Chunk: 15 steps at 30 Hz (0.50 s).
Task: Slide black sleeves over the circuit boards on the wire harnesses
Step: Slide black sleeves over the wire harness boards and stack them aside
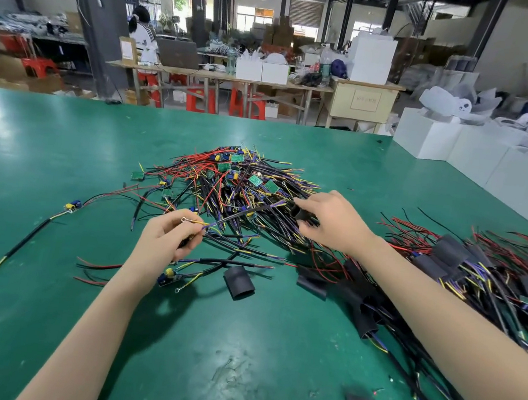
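- Threading is the step I judge to be in hand: a thin black wire harness with yellow and purple leads [237, 216] is stretched between both hands above the green worktop [45, 144], and a short black tubular sleeve [301, 213] sits at its far end.
- My left hand [167, 237] pinches the near end of that harness, thumb and forefinger pressed together on the leads just behind a small metal ring terminal [184, 220]; the other fingers curl underneath.
- My right hand [330, 222] grips the sleeve, fingers curled over its top and thumb below, knuckles up, wrist roughly level, forearm coming in from the lower right.
- I cannot tell whether the harness has already entered the sleeve's mouth or only meets it.
- Next, as I read it, the sleeve must be kept open and drawn along the taut wire until it covers the harness's small circuit board; I cannot pick out that board for certain from here.
- The left pinch should hold tension so the wire does not buckle.
- Unsleeved stock lies as a tangled pile of red, black and yellow harnesses with green circuit boards [241, 180] just beyond the hands.
- A loose black sleeve [239, 282] rests near the left wrist.
- Sleeved harnesses [468, 270] are heaped to the right, beside and under the right forearm.
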{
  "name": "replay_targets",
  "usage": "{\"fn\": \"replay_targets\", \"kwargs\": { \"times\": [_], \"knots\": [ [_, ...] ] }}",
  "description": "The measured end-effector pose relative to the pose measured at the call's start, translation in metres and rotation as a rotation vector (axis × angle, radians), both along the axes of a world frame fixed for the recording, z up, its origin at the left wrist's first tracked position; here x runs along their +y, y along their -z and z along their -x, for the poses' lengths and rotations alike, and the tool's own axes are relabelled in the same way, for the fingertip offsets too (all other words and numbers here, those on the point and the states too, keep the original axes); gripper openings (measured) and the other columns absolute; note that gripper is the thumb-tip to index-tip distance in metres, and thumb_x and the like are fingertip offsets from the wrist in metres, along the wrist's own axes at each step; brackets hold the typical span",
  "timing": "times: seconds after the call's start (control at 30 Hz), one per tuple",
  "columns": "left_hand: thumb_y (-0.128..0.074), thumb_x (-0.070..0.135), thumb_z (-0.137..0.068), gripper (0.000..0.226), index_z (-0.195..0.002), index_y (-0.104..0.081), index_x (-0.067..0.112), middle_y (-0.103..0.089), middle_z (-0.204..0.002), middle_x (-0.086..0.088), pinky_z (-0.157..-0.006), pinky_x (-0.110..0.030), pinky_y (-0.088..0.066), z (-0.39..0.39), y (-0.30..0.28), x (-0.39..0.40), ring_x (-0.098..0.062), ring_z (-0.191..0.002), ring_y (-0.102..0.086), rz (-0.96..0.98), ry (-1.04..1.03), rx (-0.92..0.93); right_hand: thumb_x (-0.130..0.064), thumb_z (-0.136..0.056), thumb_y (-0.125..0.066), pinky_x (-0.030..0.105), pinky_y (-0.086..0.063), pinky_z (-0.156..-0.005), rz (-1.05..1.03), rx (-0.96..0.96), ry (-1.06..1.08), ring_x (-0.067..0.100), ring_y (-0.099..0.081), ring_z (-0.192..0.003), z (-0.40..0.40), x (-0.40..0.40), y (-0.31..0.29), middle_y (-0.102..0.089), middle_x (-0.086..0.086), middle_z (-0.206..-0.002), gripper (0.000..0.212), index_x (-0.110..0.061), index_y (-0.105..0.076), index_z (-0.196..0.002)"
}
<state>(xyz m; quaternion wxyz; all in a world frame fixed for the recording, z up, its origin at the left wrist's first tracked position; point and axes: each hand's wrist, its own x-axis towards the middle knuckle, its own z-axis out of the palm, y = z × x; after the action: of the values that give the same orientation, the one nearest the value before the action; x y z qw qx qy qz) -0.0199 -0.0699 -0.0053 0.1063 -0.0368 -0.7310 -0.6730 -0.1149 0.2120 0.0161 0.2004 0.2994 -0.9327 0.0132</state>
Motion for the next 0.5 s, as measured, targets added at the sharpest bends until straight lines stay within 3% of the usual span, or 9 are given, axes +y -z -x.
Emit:
{"fn": "replay_targets", "kwargs": {
  "times": [0.2, 0.37, 0.5],
  "knots": [
    [-0.049, -0.002, -0.095, 0.015, -0.082, -0.057, 0.0, -0.052, -0.055, 0.003, -0.042, -0.01, -0.029, -0.001, 0.001, 0.005, -0.001, -0.04, -0.045, 0.008, 0.056, -0.042, -0.021, -0.083, -0.059, 0.04, -0.043, -0.082, 0.005, 0.034, -0.067, 0.03, -0.059, -0.079, -0.014, -0.003, -0.005, -0.064, 0.007, -0.077, 0.028, -0.006, -0.068, -0.104],
    [-0.049, 0.0, -0.094, 0.018, -0.079, -0.059, 0.002, -0.049, -0.055, -0.003, -0.043, -0.017, -0.023, -0.001, 0.003, 0.002, -0.011, -0.042, -0.03, 0.093, 0.083, -0.018, -0.025, -0.083, -0.057, 0.039, -0.041, -0.083, -0.025, 0.041, -0.103, 0.028, -0.058, -0.082, -0.023, -0.006, -0.015, -0.063, 0.006, -0.08, 0.027, -0.009, -0.068, -0.102],
    [-0.051, -0.002, -0.094, 0.019, -0.076, -0.058, 0.002, -0.046, -0.056, -0.003, -0.042, -0.013, -0.024, 0.001, 0.007, 0.002, -0.01, -0.044, -0.029, 0.147, 0.099, -0.016, -0.028, -0.081, -0.055, 0.035, -0.039, -0.079, -0.107, 0.087, -0.136, 0.026, -0.057, -0.083, -0.031, -0.008, -0.023, -0.06, 0.004, -0.079, 0.023, -0.011, -0.067, -0.091]
  ]
}}
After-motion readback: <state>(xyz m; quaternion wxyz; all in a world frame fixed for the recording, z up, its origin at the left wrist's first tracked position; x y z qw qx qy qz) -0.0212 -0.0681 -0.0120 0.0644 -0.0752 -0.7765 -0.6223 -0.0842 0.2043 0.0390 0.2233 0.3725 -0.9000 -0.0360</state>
